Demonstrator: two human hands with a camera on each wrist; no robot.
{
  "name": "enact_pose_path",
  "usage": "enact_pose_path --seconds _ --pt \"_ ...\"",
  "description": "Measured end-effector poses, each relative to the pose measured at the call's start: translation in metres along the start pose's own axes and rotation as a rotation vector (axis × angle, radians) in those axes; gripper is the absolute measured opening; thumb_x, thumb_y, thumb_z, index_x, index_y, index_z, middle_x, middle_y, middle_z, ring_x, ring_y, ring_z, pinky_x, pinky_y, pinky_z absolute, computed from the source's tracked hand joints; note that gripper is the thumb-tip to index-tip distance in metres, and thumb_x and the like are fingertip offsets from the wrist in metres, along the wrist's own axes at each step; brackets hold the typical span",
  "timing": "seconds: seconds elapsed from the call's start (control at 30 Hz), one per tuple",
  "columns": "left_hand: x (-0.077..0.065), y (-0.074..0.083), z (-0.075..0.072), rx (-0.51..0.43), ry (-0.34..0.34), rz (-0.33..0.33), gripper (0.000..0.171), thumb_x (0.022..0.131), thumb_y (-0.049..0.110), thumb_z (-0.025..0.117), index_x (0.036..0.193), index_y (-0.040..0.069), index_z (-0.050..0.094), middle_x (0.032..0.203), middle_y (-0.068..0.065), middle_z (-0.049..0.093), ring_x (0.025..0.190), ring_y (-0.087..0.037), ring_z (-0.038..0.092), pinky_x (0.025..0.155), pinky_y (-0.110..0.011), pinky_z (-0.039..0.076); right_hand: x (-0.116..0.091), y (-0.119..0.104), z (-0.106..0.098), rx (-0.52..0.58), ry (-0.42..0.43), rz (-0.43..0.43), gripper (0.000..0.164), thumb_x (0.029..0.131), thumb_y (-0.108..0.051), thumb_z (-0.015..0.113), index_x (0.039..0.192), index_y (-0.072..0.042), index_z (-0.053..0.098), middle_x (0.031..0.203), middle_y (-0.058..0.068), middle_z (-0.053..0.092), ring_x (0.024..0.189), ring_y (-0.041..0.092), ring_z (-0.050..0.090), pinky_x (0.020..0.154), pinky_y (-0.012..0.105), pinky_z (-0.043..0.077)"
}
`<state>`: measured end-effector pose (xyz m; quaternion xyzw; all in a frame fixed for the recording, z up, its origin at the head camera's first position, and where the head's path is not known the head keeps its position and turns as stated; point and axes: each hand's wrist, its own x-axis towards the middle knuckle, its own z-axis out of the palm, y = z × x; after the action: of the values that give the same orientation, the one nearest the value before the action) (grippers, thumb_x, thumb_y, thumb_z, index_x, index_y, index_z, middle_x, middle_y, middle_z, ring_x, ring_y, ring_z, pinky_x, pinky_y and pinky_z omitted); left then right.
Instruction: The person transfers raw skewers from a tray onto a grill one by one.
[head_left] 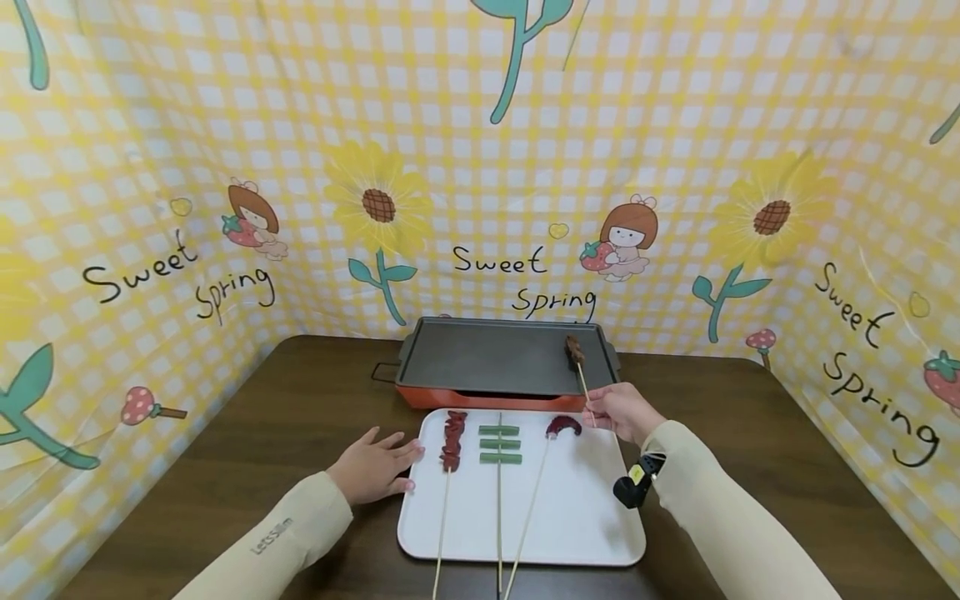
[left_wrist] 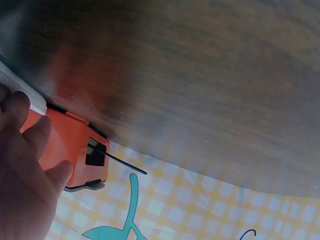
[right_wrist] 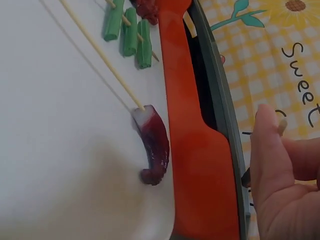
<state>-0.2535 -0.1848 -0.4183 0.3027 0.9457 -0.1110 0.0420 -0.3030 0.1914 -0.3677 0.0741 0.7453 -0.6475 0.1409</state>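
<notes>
My right hand pinches the bare end of a brown meat skewer between thumb and fingers. In the head view its meat overlaps the right side of the dark griddle plate. My left hand has its fingers spread, with the fingertips at the left rim of a white tray. On that tray lie a red meat skewer, a skewer of green stalk pieces and a dark red octopus tentacle skewer. The tentacle lies just below my right hand.
The griddle's orange base stands directly behind the tray, and a wire handle sticks out on its left. Three skewer sticks reach past the tray's front edge. A yellow checked cloth hangs around the brown table.
</notes>
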Motion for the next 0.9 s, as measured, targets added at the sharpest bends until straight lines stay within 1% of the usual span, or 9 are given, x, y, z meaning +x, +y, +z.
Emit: enact_pose_path --seconds 0.1,0.2,0.27,0.37,0.47,0.53,0.6,0.77,0.9 --pt "0.001 0.001 -0.001 -0.014 -0.008 -0.003 0.055 0.095 0.044 0.052 0.14 0.014 0.051 0.142 -0.001 0.05 0.132 -0.027 0.043 0.107 -0.055 0.029 0.002 -0.005 0.001 -0.016 0.03 -0.006 0.04 0.096 0.01 0.043 0.134 0.021 0.035 0.119 0.035 0.051 0.069 0.012 0.063 0.076 0.029 0.055" --pt "0.001 0.0 -0.002 -0.015 -0.014 -0.009 0.055 0.094 0.045 0.051 0.14 0.014 0.051 0.142 -0.001 0.05 0.132 -0.027 0.043 0.107 -0.055 0.028 0.007 -0.007 0.003 -0.03 0.045 -0.017 0.041 0.095 0.011 0.044 0.134 0.02 0.036 0.123 0.036 0.05 0.067 0.011 0.063 0.075 0.029 0.055" --pt "0.002 0.0 -0.001 -0.012 -0.017 -0.018 0.055 0.095 0.045 0.051 0.141 0.015 0.051 0.142 0.0 0.05 0.133 -0.026 0.043 0.107 -0.055 0.028 0.013 -0.005 0.005 -0.039 0.045 -0.025 0.042 0.094 0.01 0.047 0.133 0.019 0.038 0.115 0.033 0.055 0.066 0.012 0.063 0.074 0.029 0.056" --pt "0.002 -0.001 0.001 0.004 -0.007 -0.008 0.055 0.095 0.046 0.051 0.14 0.014 0.051 0.142 0.0 0.05 0.132 -0.027 0.044 0.107 -0.055 0.029 0.024 0.003 0.004 -0.028 0.03 -0.052 0.038 0.09 0.012 0.052 0.126 0.019 0.045 0.093 0.026 0.062 0.061 0.015 0.064 0.066 0.03 0.057" --pt "0.003 0.0 0.003 0.014 -0.015 -0.009 0.055 0.095 0.046 0.05 0.141 0.015 0.051 0.143 0.001 0.049 0.132 -0.025 0.043 0.107 -0.054 0.028 0.029 0.008 0.006 -0.081 0.067 -0.053 0.036 0.087 0.011 0.057 0.121 0.018 0.048 0.08 0.019 0.064 0.056 0.016 0.062 0.06 0.031 0.056" --pt "0.003 0.0 0.002 0.028 -0.021 -0.01 0.055 0.095 0.047 0.05 0.141 0.016 0.051 0.143 0.002 0.049 0.132 -0.025 0.044 0.107 -0.054 0.029 0.028 0.009 0.007 -0.127 0.099 -0.059 0.035 0.087 0.009 0.059 0.12 0.017 0.05 0.08 0.02 0.066 0.055 0.015 0.061 0.056 0.031 0.055" --pt "0.003 0.0 0.002 0.041 -0.031 -0.015 0.055 0.095 0.047 0.05 0.141 0.017 0.05 0.143 0.002 0.049 0.132 -0.024 0.044 0.107 -0.053 0.029 0.024 0.006 0.011 -0.175 0.144 -0.048 0.039 0.088 0.006 0.059 0.124 0.015 0.048 0.087 0.021 0.067 0.055 0.014 0.061 0.056 0.031 0.055" --pt "0.002 0.0 0.0 0.047 -0.028 -0.006 0.055 0.094 0.045 0.051 0.141 0.016 0.051 0.143 0.002 0.049 0.131 -0.024 0.045 0.106 -0.053 0.03 0.022 0.003 0.011 -0.143 0.149 -0.055 0.044 0.089 0.006 0.058 0.129 0.017 0.043 0.094 0.025 0.067 0.053 0.013 0.06 0.053 0.028 0.054" --pt "0.001 0.001 -0.001 0.022 -0.028 -0.001 0.055 0.094 0.044 0.052 0.141 0.015 0.051 0.143 0.001 0.049 0.131 -0.025 0.045 0.106 -0.054 0.03 0.019 0.005 0.01 -0.16 0.143 -0.046 0.043 0.092 -0.002 0.059 0.129 0.014 0.044 0.089 0.02 0.066 0.058 0.014 0.061 0.056 0.029 0.054"
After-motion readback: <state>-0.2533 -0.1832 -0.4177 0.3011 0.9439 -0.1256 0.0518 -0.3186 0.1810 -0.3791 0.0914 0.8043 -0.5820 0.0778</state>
